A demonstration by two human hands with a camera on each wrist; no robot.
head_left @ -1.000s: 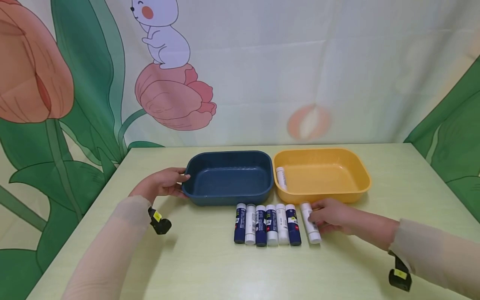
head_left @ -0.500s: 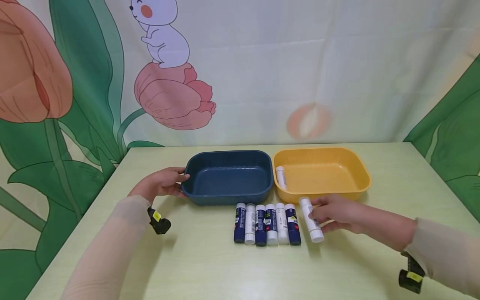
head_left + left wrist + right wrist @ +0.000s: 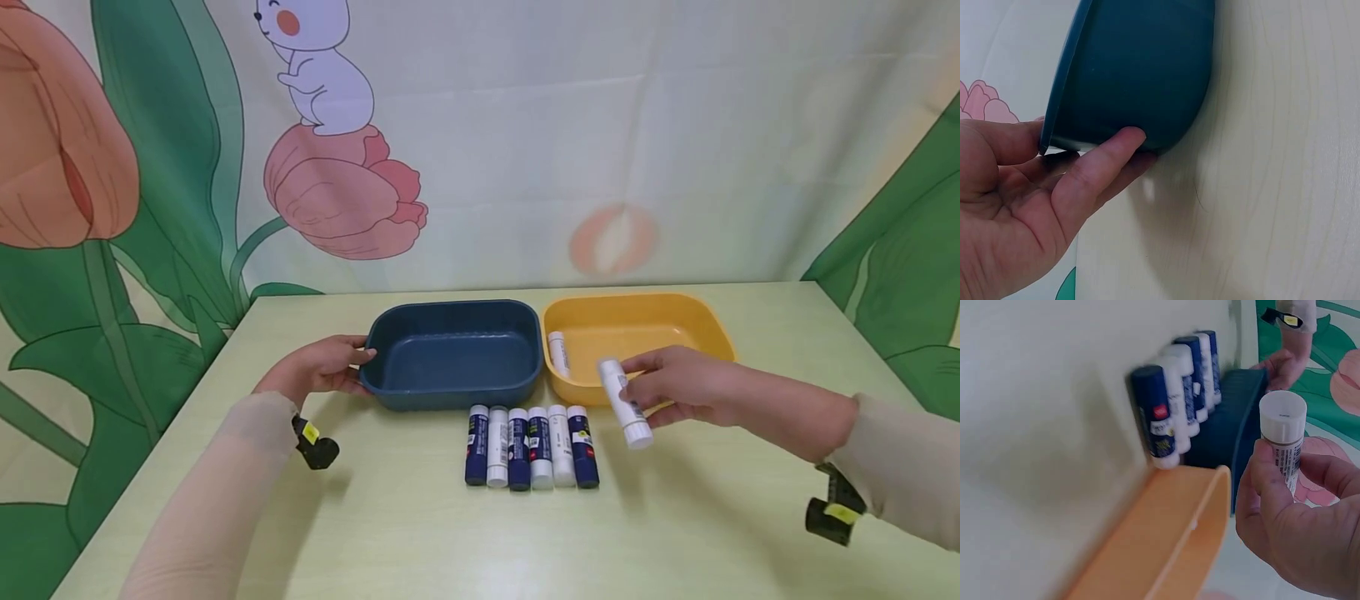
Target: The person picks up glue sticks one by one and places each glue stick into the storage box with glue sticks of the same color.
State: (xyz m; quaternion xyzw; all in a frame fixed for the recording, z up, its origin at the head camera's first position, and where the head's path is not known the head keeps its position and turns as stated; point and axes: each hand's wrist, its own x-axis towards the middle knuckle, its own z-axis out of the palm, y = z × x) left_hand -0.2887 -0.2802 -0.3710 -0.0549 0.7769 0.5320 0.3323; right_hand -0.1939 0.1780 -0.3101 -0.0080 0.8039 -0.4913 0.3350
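My right hand pinches a white glue stick between thumb and fingers, tilted in the air over the near rim of the yellow tray. In the right wrist view, its white end sticks up above the thumb. My left hand grips the left end of the blue tray, thumb at the rim and fingers against the outer wall. Inside the yellow tray, another white glue stick leans along the left wall. No glue stick shows in the blue tray.
In front of the trays lies a side-by-side row of several glue sticks, navy and white. A printed curtain hangs behind the pale table. Black wrist cameras hang under both sleeves.
My right hand has lifted the white glue stick off the table beside the row and carried it up toward the yellow tray. The left hand stays on the blue tray.
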